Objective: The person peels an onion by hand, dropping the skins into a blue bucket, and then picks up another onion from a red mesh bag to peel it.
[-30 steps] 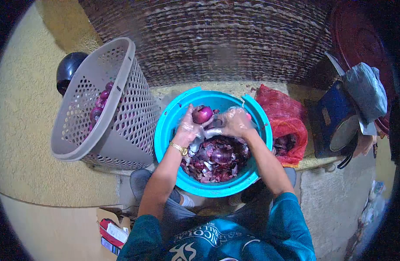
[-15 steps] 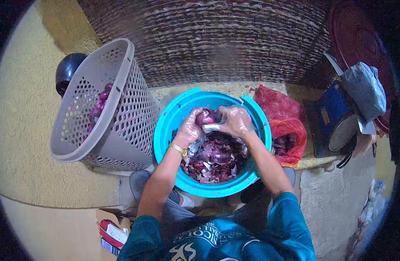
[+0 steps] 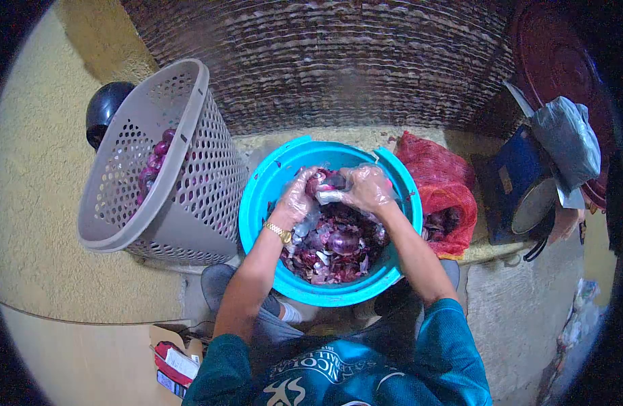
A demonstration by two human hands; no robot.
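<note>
Both my hands wear clear plastic gloves and meet over the blue basin (image 3: 305,296). A red onion (image 3: 319,184) sits between them, partly covered by fingers. My left hand (image 3: 297,195) closes round its left side, with a gold watch on that wrist. From the right, my right hand (image 3: 367,187) presses its fingers and thumb against the same onion. A white piece (image 3: 331,197) shows at the right thumb; I cannot tell what it is. Beneath, the basin holds loose dark-red onion skins (image 3: 332,265) and a whole red onion (image 3: 344,241).
A tall grey perforated basket (image 3: 213,162) stands left of the basin, with several red onions (image 3: 153,166) inside. To the right lies a red mesh sack (image 3: 433,166), its mouth turned forward. Farther right are a blue weighing scale (image 3: 518,176) and a grey plastic bag (image 3: 567,139).
Both hands stay over the basin with the onion between them. The fingers and the onion have shifted only slightly; everything around looks the same.
</note>
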